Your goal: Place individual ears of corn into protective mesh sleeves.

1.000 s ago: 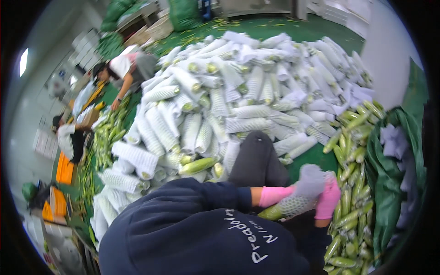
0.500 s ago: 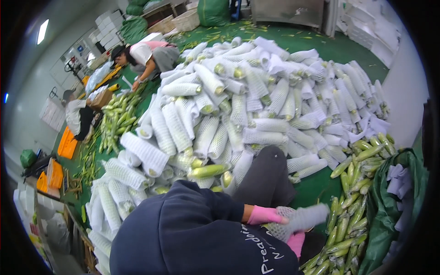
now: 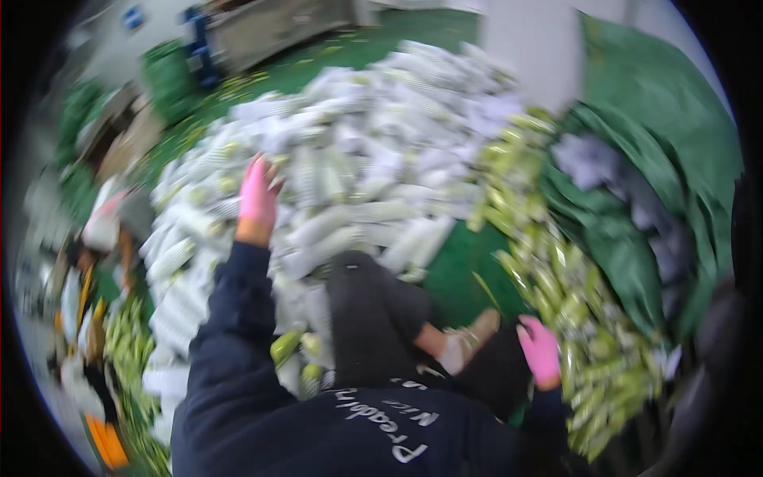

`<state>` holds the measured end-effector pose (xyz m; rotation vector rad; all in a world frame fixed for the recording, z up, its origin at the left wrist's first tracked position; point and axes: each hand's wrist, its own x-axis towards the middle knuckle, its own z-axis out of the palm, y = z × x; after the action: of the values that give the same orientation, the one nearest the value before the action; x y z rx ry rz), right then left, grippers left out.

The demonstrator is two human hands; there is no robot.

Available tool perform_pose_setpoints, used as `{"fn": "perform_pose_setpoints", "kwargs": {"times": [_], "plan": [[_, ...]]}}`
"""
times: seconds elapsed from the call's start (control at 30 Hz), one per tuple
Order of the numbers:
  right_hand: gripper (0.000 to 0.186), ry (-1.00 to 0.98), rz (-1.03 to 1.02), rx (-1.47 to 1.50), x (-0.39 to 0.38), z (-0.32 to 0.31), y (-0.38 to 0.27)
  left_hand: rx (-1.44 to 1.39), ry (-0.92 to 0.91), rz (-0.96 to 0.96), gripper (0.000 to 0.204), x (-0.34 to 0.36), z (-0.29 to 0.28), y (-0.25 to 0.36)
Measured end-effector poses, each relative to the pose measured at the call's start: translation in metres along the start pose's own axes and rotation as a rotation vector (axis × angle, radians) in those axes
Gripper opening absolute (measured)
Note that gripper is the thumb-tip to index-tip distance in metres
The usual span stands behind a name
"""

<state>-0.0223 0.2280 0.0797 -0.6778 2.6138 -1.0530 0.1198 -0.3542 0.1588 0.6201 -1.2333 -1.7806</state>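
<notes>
My left hand [image 3: 258,195], in a pink fingerless glove, reaches out over a large heap of long vegetables in white foam net sleeves [image 3: 350,187]. Its fingers are stretched and apart, with nothing seen in them. My right hand [image 3: 540,350], gloved the same way, is low at the right by my dark trouser leg, its fingers apart and nothing visible in its grip. Right beside it lies a pile of long pale-green vegetables in clear film [image 3: 556,278]. A few unsleeved green ones [image 3: 286,347] show left of my knee. The picture is blurred by motion.
A big green sack [image 3: 604,230] stands open at the right with pale foam sleeves [image 3: 592,163] inside. Two people crouch at the far left near loose green vegetables [image 3: 127,346] and an orange crate [image 3: 105,441]. A metal cabinet [image 3: 278,32] stands at the back.
The net-sleeved vegetable has left my hands. My hands have parted: the left has swung forward over the heap, the right sits by the film-wrapped pile. My view has turned right.
</notes>
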Motion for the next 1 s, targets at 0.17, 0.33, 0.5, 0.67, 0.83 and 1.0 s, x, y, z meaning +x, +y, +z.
{"fn": "perform_pose_setpoints", "kwargs": {"times": [0.17,0.33,0.5,0.67,0.83,1.0], "plan": [[0.022,0.496,-0.065,-0.16,0.078,-0.069,0.019,-0.2,-0.584,-0.698,0.034,-0.151,0.1,-0.051],[0.018,0.629,-0.421,-0.37,0.203,-0.142,-0.018,-0.353,-0.247,-0.941,0.018,-0.224,0.094,-0.107],[0.04,0.33,-0.646,-0.713,0.347,-0.131,0.027,-0.422,-0.425,-1.029,0.018,-0.272,0.112,-0.126],[0.016,0.2,-0.239,-0.781,0.36,-0.119,0.052,0.044,-0.581,-0.841,0.032,-0.292,0.129,-0.103],[0.028,-0.017,-0.655,0.068,0.172,-0.034,-0.098,1.078,-0.581,0.642,0.057,-0.29,0.18,-0.077],[0.028,-0.069,-0.254,0.966,0.037,-0.019,-0.072,0.862,-1.098,0.828,0.06,-0.298,0.264,-0.084]]}}
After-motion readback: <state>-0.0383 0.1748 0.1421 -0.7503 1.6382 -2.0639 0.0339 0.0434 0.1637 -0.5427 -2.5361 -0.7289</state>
